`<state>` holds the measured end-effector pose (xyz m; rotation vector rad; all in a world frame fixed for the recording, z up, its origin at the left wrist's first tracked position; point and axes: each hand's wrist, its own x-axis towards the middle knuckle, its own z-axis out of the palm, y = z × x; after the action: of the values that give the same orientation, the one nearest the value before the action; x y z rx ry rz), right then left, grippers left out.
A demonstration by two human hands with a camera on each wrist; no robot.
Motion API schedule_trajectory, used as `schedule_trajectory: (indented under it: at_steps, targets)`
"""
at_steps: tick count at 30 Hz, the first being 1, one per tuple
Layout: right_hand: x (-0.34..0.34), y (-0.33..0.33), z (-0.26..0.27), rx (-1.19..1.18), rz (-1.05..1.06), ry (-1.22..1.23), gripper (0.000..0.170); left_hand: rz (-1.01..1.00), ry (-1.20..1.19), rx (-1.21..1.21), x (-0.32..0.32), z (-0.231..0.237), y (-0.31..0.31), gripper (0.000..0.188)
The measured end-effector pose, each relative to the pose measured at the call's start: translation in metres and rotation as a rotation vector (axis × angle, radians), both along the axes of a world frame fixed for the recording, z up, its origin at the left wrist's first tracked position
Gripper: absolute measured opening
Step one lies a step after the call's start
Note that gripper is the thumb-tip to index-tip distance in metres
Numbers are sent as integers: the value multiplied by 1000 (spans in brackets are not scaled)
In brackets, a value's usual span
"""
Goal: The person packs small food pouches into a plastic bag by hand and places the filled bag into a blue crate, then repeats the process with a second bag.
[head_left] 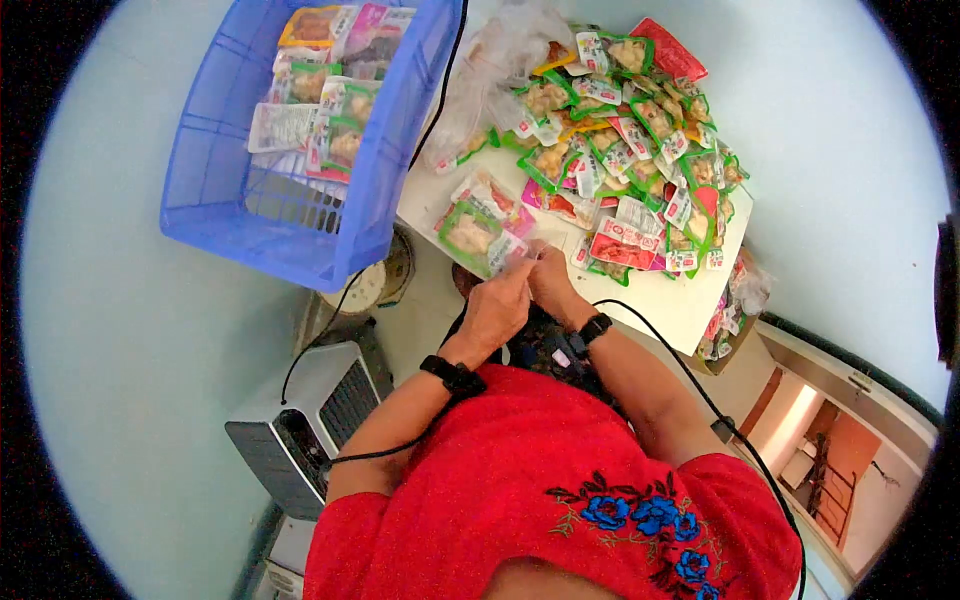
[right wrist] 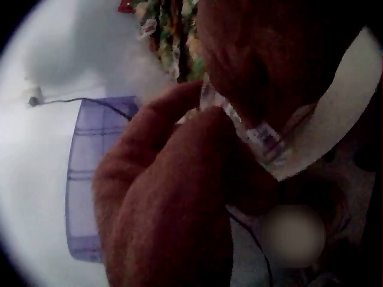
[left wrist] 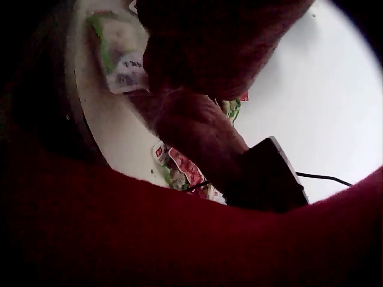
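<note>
Both hands meet at the table's near edge, over one end of a green-edged clear food packet (head_left: 470,232) with pale pieces inside. My left hand (head_left: 500,308) pinches that end with curled fingers. Close beside it, my right hand (head_left: 556,287) has its fingertips pinched at the packet's corner. A pink-edged packet (head_left: 510,208) shows behind the green one, partly covered by it. In the left wrist view the green-edged packet (left wrist: 122,51) sticks out past the dark left hand. The right wrist view shows the clear packet end (right wrist: 263,140) between the two hands.
A big heap of food packets (head_left: 640,140) covers the far right of the white table (head_left: 690,310). Left of it stands a blue plastic basket (head_left: 260,245) with packets inside. A clear plastic bag (head_left: 500,70) lies between them. Black cables run beside both arms.
</note>
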<state>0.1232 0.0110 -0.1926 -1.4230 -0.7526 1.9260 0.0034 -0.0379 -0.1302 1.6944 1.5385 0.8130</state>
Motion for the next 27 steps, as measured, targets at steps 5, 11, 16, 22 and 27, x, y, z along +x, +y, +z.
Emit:
schedule_trajectory:
  at_steps: [5, 11, 16, 22, 27]
  targets:
    - [0, -7, -32, 89, 55, -276, 7, -25, -9, -105, 0, 7, 3, 33]
    - [-10, -4, -31, -90, -81, 236, 7, -3, -1, 44, 4, 5, 4, 34]
    - [3, -3, -36, 156, 88, 148, 5, 9, 20, 41, 4, 1, 10, 33]
    - [67, 27, 27, 228, 363, -320, 14, 5, 191, -84, 13, 15, 23, 30]
    - [120, 63, 91, 179, -227, -67, 21, 40, 324, -65, 31, 12, 35, 24]
